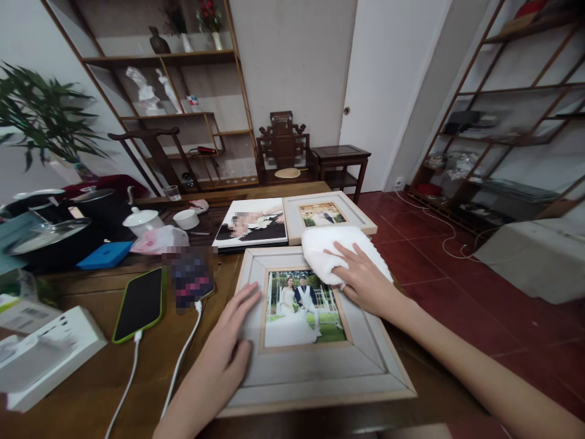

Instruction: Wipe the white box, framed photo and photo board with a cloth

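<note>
A picture frame (315, 372) with a wide pale border lies flat on the wooden table in front of me, around a photo of a wedding couple (301, 308). My left hand (223, 347) rests on the frame's left border, holding nothing, its fingers stretched out. At the frame's upper right corner, my right hand (361, 274) holds a fluffy white cloth (320, 244) against the border. Its fingers lie over the cloth, which hides that corner. Just behind are a second framed photo (329, 213) and a white-edged photo panel (251, 222).
Left of the frame lie a phone in a green case (139, 305) and another phone (189, 280), both with white cables. Further left are a white box (50, 360), a blue box (105, 255), a lidded pan (55, 238) and a white teapot (142, 221). Red floor tiles (439, 274) show at right.
</note>
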A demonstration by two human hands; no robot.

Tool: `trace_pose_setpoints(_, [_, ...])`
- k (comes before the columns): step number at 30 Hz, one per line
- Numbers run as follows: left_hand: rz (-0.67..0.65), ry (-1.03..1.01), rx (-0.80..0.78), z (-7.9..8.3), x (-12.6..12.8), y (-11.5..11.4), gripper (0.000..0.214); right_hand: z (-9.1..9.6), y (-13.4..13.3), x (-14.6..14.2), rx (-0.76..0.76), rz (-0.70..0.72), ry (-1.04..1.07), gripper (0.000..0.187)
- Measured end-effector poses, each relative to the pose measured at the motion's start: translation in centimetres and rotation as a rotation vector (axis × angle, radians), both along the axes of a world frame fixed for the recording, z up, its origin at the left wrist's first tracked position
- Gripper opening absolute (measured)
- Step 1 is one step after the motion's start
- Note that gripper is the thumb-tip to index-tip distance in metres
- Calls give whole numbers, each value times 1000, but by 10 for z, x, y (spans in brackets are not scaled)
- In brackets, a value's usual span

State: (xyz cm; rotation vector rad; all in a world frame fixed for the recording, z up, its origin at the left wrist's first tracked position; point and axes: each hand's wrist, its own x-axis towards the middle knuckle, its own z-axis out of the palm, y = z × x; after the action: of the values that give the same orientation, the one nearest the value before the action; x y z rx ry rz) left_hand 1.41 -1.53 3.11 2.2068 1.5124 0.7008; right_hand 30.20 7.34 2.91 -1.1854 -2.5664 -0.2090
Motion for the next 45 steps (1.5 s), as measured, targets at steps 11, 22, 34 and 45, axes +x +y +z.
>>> trace_pose_setpoints(11, [139, 6, 45, -1, 8, 12, 43, 3, 4, -2, 22, -8, 29, 39])
trace_pose_setpoints(22, [78, 14, 37, -10, 7, 15, 46, 5, 6, -5, 94, -84, 21, 29])
trace_pose_setpoints(34, [108, 21, 80, -18, 6, 17, 47, 15, -63, -17, -28, 43, -24, 23])
trace_pose_setpoints(45, [66, 70, 122, -21, 3, 18, 45, 14, -81, -18, -66, 7, 81, 32])
